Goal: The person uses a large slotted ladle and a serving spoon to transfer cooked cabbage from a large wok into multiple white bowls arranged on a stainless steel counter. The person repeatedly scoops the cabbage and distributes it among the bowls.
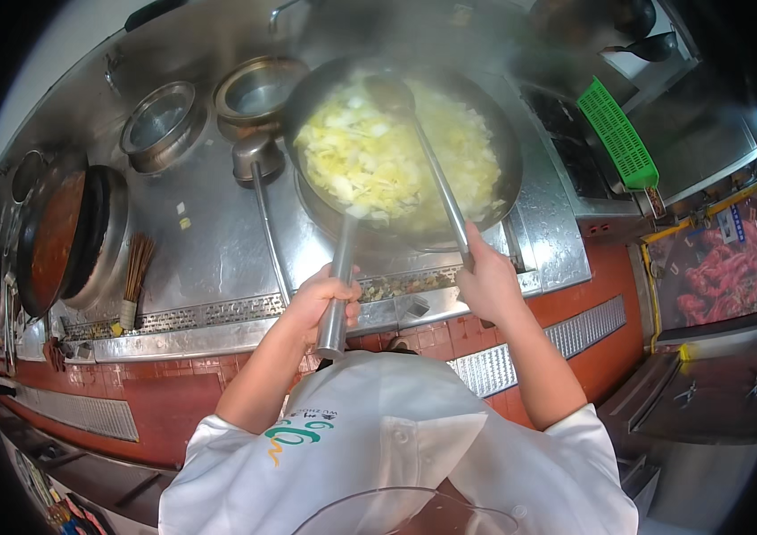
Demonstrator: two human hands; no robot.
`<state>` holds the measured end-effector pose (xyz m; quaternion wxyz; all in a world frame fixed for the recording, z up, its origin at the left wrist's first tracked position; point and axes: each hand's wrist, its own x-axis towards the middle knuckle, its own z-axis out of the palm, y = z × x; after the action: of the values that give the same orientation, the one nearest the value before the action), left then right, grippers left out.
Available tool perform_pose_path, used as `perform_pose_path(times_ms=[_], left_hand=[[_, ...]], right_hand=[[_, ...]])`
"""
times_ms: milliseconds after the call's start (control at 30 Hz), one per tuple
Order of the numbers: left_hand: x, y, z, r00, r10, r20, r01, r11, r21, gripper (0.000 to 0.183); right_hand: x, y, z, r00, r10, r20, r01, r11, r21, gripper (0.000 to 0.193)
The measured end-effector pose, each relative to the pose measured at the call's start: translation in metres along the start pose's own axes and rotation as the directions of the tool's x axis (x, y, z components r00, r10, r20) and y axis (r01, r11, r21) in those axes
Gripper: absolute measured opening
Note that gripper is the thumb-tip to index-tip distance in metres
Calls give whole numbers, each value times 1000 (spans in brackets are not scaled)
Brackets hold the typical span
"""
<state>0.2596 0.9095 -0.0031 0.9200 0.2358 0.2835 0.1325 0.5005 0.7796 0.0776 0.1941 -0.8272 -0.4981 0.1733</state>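
Chopped yellow-and-white vegetables are being heated in the dark wok, with steam being given off. By judgement, the frying is being carried on partway: cutting and loading are done, while some cooking and all the dishing out are seemingly being left, as the pieces are being kept in the wok. On the left, a thick metal handle at the wok's near edge is being clasped by the left hand, fingers wrapped round it. On the right, a long ladle is being gripped by the right hand, fingers closed about its shaft; its bowl is being blurred by steam, so its contact cannot be told.
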Motion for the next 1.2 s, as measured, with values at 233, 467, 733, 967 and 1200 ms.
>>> perform_pose_path(times_ms=[233,467,733,967,1200], left_hand=[[0,2,8,998,-12,-59,13,1000,24,53],[1,0,6,999,-11,-36,10,1000,-26,50],[-1,-6,6,999,-37,38,40,994,-102,48],[2,-6,0,997,-56,58,63,990,-124,48],[3,-9,10,999,-48,11,49,992,-117,51]], right_hand=[[-6,-1,-1,970,-230,75,242,913,-329,74],[-21,37,-27,921,-357,159,365,641,-675,74],[-23,66,-75,925,-367,100,329,638,-697,77],[-5,88,-51,990,-131,50,127,686,-717,83],[-74,45,-2,956,156,249,-182,980,84,79]])
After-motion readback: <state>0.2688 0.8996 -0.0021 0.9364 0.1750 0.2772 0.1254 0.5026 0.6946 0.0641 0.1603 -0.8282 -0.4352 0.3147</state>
